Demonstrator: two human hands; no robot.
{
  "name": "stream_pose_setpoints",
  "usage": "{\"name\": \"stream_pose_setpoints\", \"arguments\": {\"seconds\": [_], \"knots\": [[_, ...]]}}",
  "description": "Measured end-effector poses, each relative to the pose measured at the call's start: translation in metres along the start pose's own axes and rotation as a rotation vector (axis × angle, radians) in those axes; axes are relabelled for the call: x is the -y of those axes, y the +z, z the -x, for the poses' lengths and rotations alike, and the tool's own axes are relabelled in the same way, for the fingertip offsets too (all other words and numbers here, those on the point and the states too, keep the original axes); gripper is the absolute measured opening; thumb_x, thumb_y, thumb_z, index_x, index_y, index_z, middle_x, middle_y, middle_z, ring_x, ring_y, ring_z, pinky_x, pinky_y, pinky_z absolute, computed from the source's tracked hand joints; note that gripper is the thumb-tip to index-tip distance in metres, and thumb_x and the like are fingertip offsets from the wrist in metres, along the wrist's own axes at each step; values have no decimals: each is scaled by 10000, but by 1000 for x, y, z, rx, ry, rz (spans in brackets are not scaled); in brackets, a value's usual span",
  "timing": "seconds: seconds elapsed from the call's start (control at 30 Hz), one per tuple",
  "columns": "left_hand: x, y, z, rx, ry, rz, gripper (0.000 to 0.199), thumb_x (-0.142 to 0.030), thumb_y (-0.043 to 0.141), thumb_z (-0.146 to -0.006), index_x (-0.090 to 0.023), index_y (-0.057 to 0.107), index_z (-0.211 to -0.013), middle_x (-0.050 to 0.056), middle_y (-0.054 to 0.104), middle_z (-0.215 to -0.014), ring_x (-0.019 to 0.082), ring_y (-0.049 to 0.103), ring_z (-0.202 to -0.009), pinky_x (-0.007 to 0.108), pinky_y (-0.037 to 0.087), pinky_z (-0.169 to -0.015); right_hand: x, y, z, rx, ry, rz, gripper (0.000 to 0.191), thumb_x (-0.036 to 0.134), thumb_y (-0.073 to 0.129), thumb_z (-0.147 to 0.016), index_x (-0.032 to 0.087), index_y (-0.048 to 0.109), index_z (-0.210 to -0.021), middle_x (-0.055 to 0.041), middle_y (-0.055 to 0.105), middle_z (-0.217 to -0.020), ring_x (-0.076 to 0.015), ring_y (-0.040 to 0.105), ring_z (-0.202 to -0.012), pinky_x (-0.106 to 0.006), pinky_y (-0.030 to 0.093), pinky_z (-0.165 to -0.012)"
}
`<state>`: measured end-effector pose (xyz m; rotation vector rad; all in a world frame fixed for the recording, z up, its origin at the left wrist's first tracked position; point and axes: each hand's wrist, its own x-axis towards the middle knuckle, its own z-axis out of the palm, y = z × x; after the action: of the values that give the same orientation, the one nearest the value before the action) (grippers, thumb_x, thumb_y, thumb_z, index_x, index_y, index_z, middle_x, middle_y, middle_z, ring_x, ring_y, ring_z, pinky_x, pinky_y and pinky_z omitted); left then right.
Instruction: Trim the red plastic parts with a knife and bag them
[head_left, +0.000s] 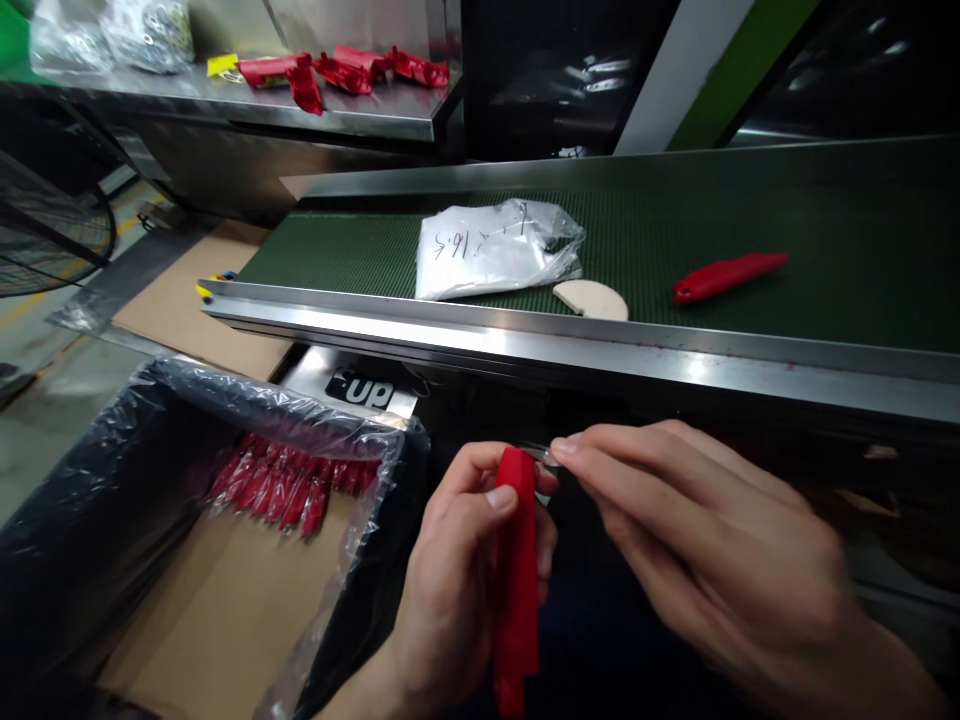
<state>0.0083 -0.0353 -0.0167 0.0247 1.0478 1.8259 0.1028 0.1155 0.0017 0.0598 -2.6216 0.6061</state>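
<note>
Held upright in my left hand (446,565) is a long red plastic piece (517,590), with the thumb pressed on its face and the fingers wrapped behind it. My right hand (712,530) pinches a small, thin metal piece (541,455) at the top end of the red piece. The metal piece is mostly covered by the fingertips, so its kind is unclear. Whether it touches the red piece I cannot tell. Ahead, a similar red piece (727,277) lies on the green conveyor belt (337,245).
A clear plastic bag (495,250) with handwriting and a cream curved piece (592,299) lie on the belt. At lower left stands a bin (67,530) lined with plastic, holding several bagged red pieces (277,480). More red parts (352,70) sit on a metal shelf (375,115).
</note>
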Motion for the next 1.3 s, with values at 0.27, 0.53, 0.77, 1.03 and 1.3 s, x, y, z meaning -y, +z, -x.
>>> {"name": "stream_pose_setpoints", "arguments": {"seconds": [0.27,0.53,0.77,1.03,1.3], "knots": [[1,1,-2,-34,-10,40,160,-327,486,-924,-218,597,-960,5,553,-623,118,450,-516,180,377,-454,0,-2,7,45,-14,60,410,55,546,-892,142,590,-1290,-89,657,-1162,-199,594,-1005,-364,473,-843],[-8,3,-8,-41,3,101,107,-278,533,-897,-203,604,-927,17,623,-898,75,509,-528,162,414,-453,5,2,11,53,-38,41,392,16,522,-874,144,632,-1229,-76,678,-1112,-169,595,-897,-330,459,-760],[-14,5,-13,-10,18,109,109,-265,517,-907,-195,593,-943,25,605,-905,88,481,-580,140,400,-430,10,2,15,52,-68,62,349,43,526,-865,167,693,-1146,-42,715,-1047,-167,600,-848,-317,449,-690],[-19,10,-19,-4,102,79,96,-226,456,-916,-169,532,-929,29,579,-911,87,464,-562,174,372,-452,16,2,22,42,-128,93,322,71,551,-845,182,728,-1090,-34,738,-1002,-178,622,-810,-311,456,-662],[-24,10,-22,-1,102,89,99,-228,439,-926,-178,524,-933,24,567,-927,95,444,-561,160,374,-408,18,1,25,13,-138,88,260,142,502,-930,195,737,-1028,-35,743,-957,-168,648,-761,-307,464,-644]]}}
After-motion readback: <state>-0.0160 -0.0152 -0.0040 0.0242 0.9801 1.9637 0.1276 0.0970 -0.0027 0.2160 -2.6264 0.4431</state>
